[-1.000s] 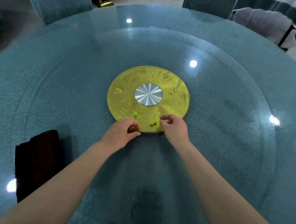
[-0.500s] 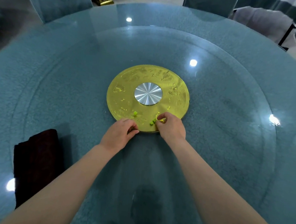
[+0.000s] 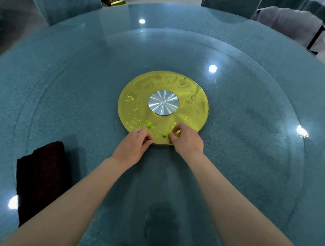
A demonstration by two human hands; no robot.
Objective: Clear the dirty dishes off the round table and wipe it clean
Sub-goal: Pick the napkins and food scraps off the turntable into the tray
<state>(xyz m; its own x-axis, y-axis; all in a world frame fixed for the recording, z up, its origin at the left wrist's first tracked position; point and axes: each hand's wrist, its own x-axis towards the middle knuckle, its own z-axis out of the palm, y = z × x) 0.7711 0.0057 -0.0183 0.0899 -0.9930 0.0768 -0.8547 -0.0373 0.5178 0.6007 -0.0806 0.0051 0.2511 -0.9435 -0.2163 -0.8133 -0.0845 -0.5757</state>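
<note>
A dark folded cloth (image 3: 42, 178) is seen lying on the glass surface (image 3: 254, 151) at about eight o'clock, untouched. No dishes are seen, so the clearing is judged done and scrap-picking is in hand before the wipe. The left hand (image 3: 135, 142) is curled at the six o'clock edge of the yellow disc (image 3: 140, 93); whether scraps are held inside it cannot be told. A green crumb (image 3: 148, 124) lies just beyond it, a second crumb (image 3: 164, 135) between the hands. The right hand (image 3: 188, 138) is pinched over a small bit beside that crumb. Next, the remaining crumbs are to be gathered and the cloth fetched.
</note>
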